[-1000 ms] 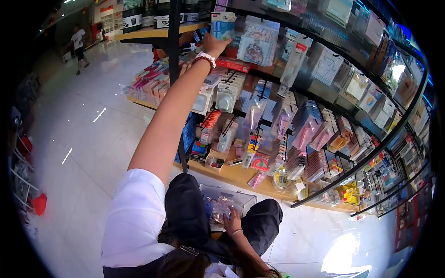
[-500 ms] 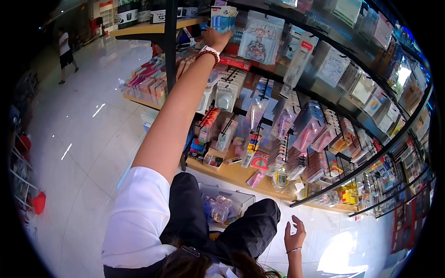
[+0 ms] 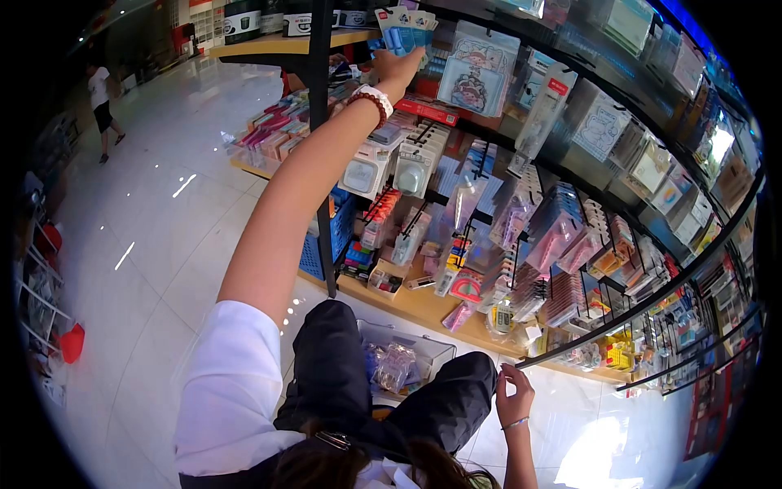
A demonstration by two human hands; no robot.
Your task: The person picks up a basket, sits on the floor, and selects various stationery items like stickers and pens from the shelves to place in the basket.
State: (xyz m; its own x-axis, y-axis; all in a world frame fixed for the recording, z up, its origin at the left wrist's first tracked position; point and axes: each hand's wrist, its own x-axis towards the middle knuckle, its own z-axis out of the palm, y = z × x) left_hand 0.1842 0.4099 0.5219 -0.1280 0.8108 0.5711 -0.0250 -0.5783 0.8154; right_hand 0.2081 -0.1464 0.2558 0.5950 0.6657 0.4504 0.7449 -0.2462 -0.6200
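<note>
My left hand [image 3: 398, 68] reaches far up to the rack, its fingers closed on blue carded packs [image 3: 405, 34] that hang at the upper shelf. The hand covers part of the packs, so their contents are not clear. Beside it hangs a clear pouch with cartoon figures [image 3: 475, 75]. My right hand [image 3: 514, 394] is low, next to my right knee, with loosely bent fingers and nothing in it. Between my knees stands a clear plastic bin [image 3: 436, 352] with several wrapped packets [image 3: 394, 367] inside.
A curved display rack [image 3: 652, 297] full of hanging packs wraps round the front and right. A black post [image 3: 321, 138] stands left of the rack, near a blue basket [image 3: 312, 254]. A person [image 3: 101, 102] walks on the tiled floor [image 3: 155, 236] at the far left.
The packs at my left hand are fanned and tilted more to the right. My right hand has moved up against the knee, its fingers more bent. The view has shifted slightly; the far person has stepped.
</note>
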